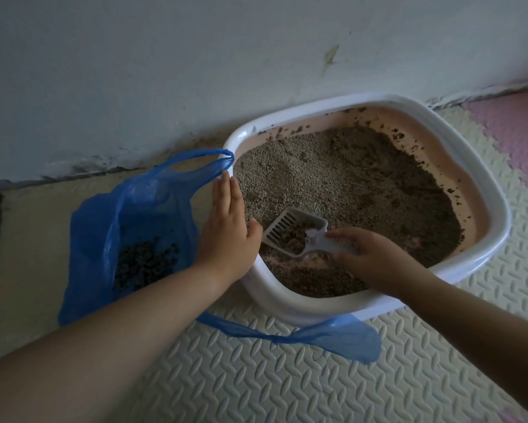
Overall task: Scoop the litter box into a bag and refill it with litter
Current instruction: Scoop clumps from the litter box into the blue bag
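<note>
Right hand [371,259], scoop [287,228] head toward bag [134,209]

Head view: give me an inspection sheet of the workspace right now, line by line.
Surface: embossed foam mat under the box.
Job's things: litter box holds litter; scoop carries clumps; blue bag open beside it, dark clumps inside.
Clutter: crumbs stuck on the box's inner wall.
Hands: left hand flat against the bag; right hand grips the scoop handle.
Cables: nothing seen.
Surroundings: scuffed wall behind; pink tile at right.
</note>
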A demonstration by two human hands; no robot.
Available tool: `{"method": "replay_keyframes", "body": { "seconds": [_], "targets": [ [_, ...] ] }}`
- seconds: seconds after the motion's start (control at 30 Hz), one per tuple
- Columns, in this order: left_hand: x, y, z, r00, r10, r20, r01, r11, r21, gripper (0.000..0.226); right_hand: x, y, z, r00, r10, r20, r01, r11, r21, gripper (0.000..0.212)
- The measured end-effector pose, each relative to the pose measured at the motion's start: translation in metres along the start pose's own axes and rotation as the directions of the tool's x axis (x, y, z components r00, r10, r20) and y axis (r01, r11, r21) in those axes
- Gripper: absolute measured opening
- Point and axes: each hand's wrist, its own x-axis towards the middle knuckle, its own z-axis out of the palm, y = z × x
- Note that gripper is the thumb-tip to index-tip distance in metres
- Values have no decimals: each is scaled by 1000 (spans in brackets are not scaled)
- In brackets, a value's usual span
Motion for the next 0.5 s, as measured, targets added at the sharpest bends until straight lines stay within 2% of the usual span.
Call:
{"method": "replay_keyframes", "body": {
  "seconds": [0.17,0.3,0.5],
  "targets": [
    [0,-1,2,1000,13,-7,-13,1000,5,69,11,-8,6,999,29,-20,-29,1000,2,43],
    [1,-3,3,1000,20,-20,-19,1000,15,69,32,-21,15,999,9,-34,-7,997,72,44],
    [2,-3,3,1000,28,-13,-28,999,-20,70,82,-56,39,988,-22,-154,36,995,88,38]
  ]
}}
